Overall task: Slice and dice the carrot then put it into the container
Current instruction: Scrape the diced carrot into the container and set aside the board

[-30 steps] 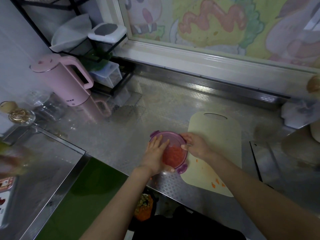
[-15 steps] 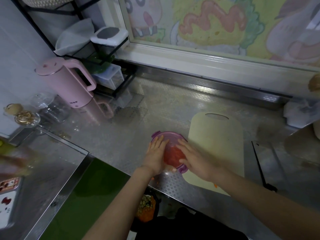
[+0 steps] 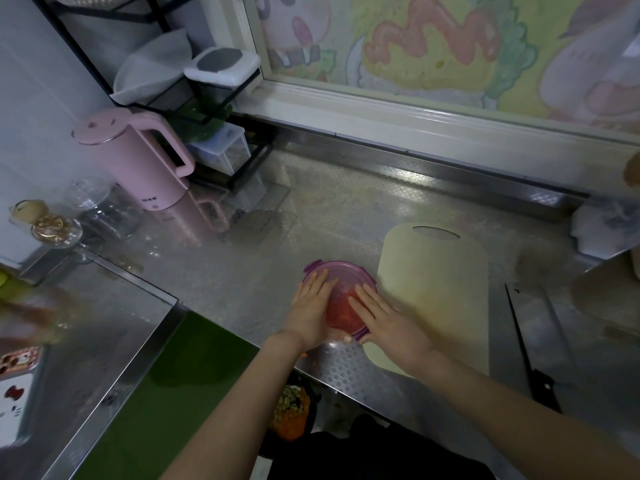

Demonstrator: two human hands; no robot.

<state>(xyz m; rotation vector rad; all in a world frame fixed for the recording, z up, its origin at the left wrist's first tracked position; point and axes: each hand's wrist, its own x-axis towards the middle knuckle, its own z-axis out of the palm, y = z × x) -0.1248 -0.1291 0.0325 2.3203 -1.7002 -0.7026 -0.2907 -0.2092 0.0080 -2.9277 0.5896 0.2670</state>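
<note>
A round container with a purple clip lid (image 3: pixel 341 271) stands on the steel counter just left of the cream cutting board (image 3: pixel 436 289). Orange diced carrot (image 3: pixel 341 311) shows through the clear lid. My left hand (image 3: pixel 310 311) lies flat on the lid's left half with straight fingers. My right hand (image 3: pixel 388 318) lies flat on the lid's right half, its heel over the board's near left corner. Both hands press down on the lid. A knife (image 3: pixel 530 348) with a black handle rests on the counter right of the board.
A pink kettle (image 3: pixel 138 161) and glass jars (image 3: pixel 86 209) stand at the back left beside a black rack with boxes (image 3: pixel 221 147). A bin with scraps (image 3: pixel 291 414) sits below the counter edge. A steel ledge (image 3: pixel 104 323) lies on the left.
My right hand has moved from the container's right rim onto the top of the lid and now lies flat. The loose carrot bits on the board's near edge are no longer in sight.
</note>
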